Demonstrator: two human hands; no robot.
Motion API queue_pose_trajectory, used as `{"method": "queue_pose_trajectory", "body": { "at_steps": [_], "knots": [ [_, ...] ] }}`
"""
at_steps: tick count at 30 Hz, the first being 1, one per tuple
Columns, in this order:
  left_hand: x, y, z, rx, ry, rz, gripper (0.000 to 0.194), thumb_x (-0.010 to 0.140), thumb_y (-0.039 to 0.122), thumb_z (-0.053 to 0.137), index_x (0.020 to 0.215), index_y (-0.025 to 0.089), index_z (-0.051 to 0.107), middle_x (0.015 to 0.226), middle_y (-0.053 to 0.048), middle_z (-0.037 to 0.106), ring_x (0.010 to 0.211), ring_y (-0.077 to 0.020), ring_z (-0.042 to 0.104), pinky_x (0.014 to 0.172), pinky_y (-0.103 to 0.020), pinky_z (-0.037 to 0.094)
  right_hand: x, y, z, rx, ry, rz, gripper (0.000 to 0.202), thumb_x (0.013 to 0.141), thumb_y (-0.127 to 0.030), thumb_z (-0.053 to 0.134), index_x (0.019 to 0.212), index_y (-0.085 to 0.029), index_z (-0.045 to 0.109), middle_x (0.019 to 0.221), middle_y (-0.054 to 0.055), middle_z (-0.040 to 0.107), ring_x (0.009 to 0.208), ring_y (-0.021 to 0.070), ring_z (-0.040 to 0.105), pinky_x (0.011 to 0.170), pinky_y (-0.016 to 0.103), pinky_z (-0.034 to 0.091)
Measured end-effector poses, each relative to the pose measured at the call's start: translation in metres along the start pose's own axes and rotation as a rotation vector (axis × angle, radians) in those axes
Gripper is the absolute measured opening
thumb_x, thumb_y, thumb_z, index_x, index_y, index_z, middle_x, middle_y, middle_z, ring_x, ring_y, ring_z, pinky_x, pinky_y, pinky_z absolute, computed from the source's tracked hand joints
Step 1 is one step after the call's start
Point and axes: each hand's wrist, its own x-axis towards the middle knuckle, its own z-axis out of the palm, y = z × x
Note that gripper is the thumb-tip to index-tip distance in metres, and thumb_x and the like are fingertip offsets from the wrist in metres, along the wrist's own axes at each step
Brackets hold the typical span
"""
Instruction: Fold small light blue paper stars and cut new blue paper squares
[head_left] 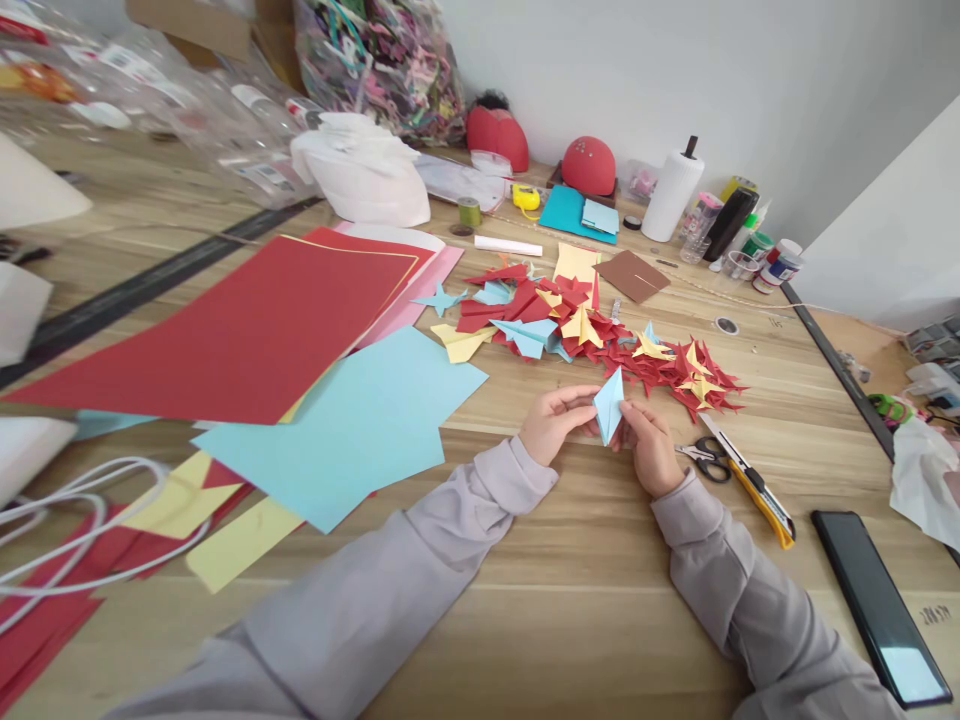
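A light blue folded paper (609, 408), shaped like a narrow diamond with a crease down its middle, stands upright between both hands above the table. My left hand (555, 422) pinches its left edge, and the fingers of my right hand (651, 445) grip its right edge. Some fingertips are hidden behind the paper. Just beyond the hands lies a pile of folded red paper pieces (664, 375), with yellow paper stars (583, 325) and a blue folded paper piece (527, 336) among them.
Scissors (709, 460) and a yellow utility knife (750, 482) lie right of my right hand, with a phone (877, 600) nearer the right edge. Large red sheets (247, 320) and blue sheets (360, 415) spread to the left. Bottles (675, 190) stand along the wall.
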Motion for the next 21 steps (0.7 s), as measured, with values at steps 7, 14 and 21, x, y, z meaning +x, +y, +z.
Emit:
{"method": "queue_pose_trajectory", "body": {
  "at_steps": [7,14,21],
  "knots": [
    [-0.0017,0.0028,0.0002,0.018,-0.021,-0.035,0.04,0.056,0.021,0.073,0.095,0.012,0.068,0.072,-0.004,0.069,0.056,-0.0137,0.06,0.056,-0.028,0.049,0.0008,0.0012,-0.0002,0.028,0.034,0.012,0.031,0.075,-0.041,0.06,0.055,-0.018,0.058,0.045,-0.002,0.056,0.04,0.0109,0.047,0.04,0.023,0.037],
    [-0.0039,0.0063,0.0025,0.015,-0.017,-0.046,0.043,0.054,0.02,0.074,0.095,0.012,0.066,0.077,-0.005,0.07,0.058,-0.0134,0.061,0.056,-0.027,0.048,0.0008,0.0019,-0.0007,0.02,0.026,0.0,0.031,0.076,-0.04,0.059,0.055,-0.017,0.059,0.044,-0.001,0.056,0.04,0.0099,0.047,0.04,0.021,0.037],
    [-0.0039,0.007,0.003,0.015,-0.029,-0.04,0.042,0.054,0.022,0.074,0.094,0.012,0.065,0.075,-0.004,0.069,0.056,-0.0126,0.06,0.055,-0.026,0.048,0.0006,0.0016,-0.0005,0.022,0.026,0.0,0.029,0.077,-0.039,0.059,0.057,-0.017,0.059,0.046,-0.002,0.056,0.04,0.0099,0.047,0.04,0.021,0.037]
  ]
}}
